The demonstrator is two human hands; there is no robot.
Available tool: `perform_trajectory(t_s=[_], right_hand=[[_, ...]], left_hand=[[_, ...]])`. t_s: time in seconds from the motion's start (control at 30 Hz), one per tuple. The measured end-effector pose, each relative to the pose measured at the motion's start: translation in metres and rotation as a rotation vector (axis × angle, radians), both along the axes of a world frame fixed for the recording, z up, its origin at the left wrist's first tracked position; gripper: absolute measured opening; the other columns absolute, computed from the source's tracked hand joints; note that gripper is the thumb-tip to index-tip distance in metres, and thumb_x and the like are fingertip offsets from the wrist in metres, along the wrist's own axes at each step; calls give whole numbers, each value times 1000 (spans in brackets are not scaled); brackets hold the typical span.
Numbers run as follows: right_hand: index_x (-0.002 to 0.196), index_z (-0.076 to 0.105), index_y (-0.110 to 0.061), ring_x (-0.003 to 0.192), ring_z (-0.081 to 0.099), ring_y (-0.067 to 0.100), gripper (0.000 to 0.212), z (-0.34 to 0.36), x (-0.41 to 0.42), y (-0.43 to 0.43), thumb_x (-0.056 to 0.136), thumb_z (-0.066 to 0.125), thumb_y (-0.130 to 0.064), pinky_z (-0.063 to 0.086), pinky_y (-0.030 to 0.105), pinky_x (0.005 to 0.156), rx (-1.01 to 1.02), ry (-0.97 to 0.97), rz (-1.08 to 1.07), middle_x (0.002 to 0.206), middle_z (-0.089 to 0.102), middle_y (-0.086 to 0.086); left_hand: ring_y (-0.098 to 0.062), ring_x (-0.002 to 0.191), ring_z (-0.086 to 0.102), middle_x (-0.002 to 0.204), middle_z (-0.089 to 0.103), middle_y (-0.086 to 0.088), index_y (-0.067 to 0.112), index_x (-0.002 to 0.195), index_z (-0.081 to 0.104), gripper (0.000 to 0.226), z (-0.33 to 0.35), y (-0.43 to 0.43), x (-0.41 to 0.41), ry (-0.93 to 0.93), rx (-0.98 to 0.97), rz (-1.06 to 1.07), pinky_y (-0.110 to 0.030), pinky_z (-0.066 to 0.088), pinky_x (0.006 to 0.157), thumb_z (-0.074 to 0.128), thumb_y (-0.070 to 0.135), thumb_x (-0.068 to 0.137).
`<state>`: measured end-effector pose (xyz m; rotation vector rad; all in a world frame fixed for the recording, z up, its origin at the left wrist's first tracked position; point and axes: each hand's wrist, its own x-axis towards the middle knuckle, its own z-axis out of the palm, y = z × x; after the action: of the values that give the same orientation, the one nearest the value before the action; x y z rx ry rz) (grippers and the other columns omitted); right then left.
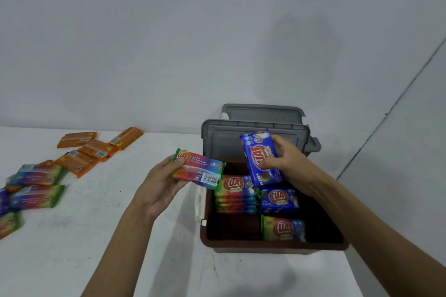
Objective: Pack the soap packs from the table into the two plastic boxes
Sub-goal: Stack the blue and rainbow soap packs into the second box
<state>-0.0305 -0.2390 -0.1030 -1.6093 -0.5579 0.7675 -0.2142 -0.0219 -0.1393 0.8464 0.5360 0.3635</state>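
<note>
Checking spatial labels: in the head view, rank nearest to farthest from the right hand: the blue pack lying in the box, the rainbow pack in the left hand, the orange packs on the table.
1. Blue pack in the box, just below the right hand.
2. Rainbow pack, in the left hand, by the box's left edge.
3. Orange packs, far left on the table.

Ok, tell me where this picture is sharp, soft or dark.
Head view: the rainbow-wrapped soap pack in the left hand is sharpest, barcode lines distinct; the blue soap pack in the right hand is softer; loose packs at the white table's left edge look smeared; the floor of the brown plastic box lies in deep shadow.
</note>
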Motion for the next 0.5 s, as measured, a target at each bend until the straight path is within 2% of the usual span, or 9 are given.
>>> perform_trajectory(t_s=[0.13, 0.3, 0.4, 0.5], right_hand=[[116, 54, -12, 83, 74, 25, 40, -11, 11, -15, 82, 75, -11, 58, 39, 69, -59, 54, -204, 103, 73, 12], [98, 55, -12, 76, 71, 22, 26, -33, 13, -34, 83, 76, -17, 52, 27, 53, -173, 69, -434, 95, 72, 13], [104, 52, -13, 79, 67, 21, 24, -50, 11, -41, 88, 71, -13, 52, 28, 49, -164, 132, -571, 102, 67, 13], [113, 51, -10, 87, 66, 23, 29, -66, 7, -45, 90, 68, -13, 58, 34, 58, -165, 173, -676, 107, 65, 14]], left_hand=[[-20, 105, 65, 111, 66, -10, 16, 122, 62, 36, -1, -15, 11, -24, 27, 9, -25, 60, 67, 60, 20, 87], [-18, 102, 66, 112, 64, -8, 19, 119, 62, 30, -5, -30, 24, -40, 23, 36, -25, 60, 72, 59, 20, 89], [-16, 101, 65, 110, 64, -8, 19, 117, 62, 26, -8, -35, 28, -41, 23, 43, -23, 60, 73, 57, 19, 91], [-16, 101, 64, 109, 64, -8, 17, 118, 61, 27, -11, -39, 32, -40, 27, 39, -23, 60, 72, 56, 17, 92]])
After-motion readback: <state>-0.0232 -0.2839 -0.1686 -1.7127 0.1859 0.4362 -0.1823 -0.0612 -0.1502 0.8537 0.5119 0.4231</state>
